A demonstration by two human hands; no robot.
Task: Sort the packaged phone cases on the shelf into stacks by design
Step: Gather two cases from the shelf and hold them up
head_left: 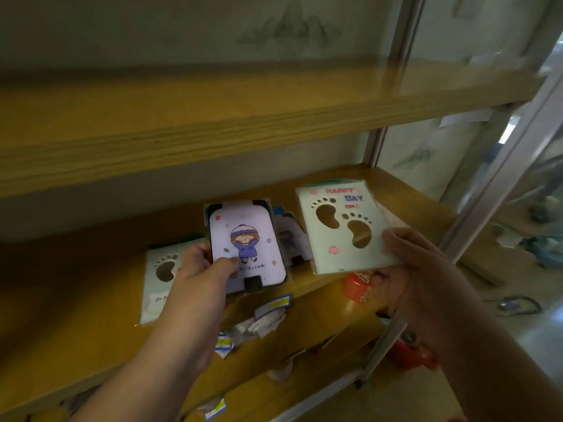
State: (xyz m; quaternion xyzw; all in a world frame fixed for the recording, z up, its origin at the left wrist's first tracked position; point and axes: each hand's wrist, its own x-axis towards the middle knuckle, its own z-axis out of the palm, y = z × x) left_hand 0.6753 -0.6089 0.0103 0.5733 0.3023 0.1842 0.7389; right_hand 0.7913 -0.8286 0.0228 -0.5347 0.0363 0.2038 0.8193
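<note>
Closest in, 2 bare forearms reach up from the bottom edge, and small blue-and-yellow price tags hang off the front lip of the wooden shelf, their print too small to read. The left hand grips the girl-design case, thumb laid across its lower face, fingers wrapped behind its left edge; the pale lilac card shows a cartoon girl in a blue coat and striped hat, with a line of tiny writing under her that blurs out. The right hand grasps the footprint case at its lower right corner, holding it tilted just above the shelf; "HAPPY" in red, "DAY" in blue and "OK!" in red read clearly over 2 cut-out footprints. Under that hand, a red packet pokes out at the shelf edge. To the left, a second footprint case lies flat on the shelf, partly hidden by the left wrist. Between the 2 held cases, more packaged cases lie heaped. Bare wood stretches left of the flat case and behind the heap. Above, the upper shelf board overhangs, and a metal upright bounds the right side.
</note>
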